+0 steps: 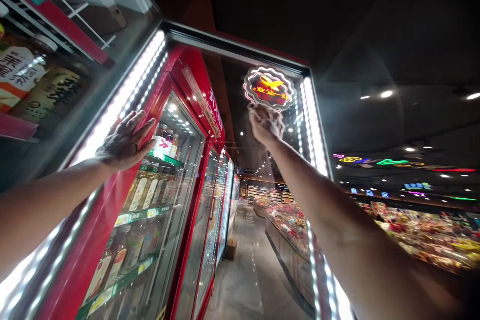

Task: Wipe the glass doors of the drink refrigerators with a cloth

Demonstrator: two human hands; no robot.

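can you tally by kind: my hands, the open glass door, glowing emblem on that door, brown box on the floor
Hands: 2 (left hand, right hand)
Open glass door: 1
Glowing emblem: 1
Brown box: 1
Total: 5

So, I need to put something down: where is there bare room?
The aisle floor looks bare between the red fridges and the display counter, except where a box sits beside the fridges. Crowded: the shelves of bottles, and just under the lit sign, where the right hand is.

R hand (264, 121) blurry, grip unclear; orange-label btl (22, 71) cut off by L edge.
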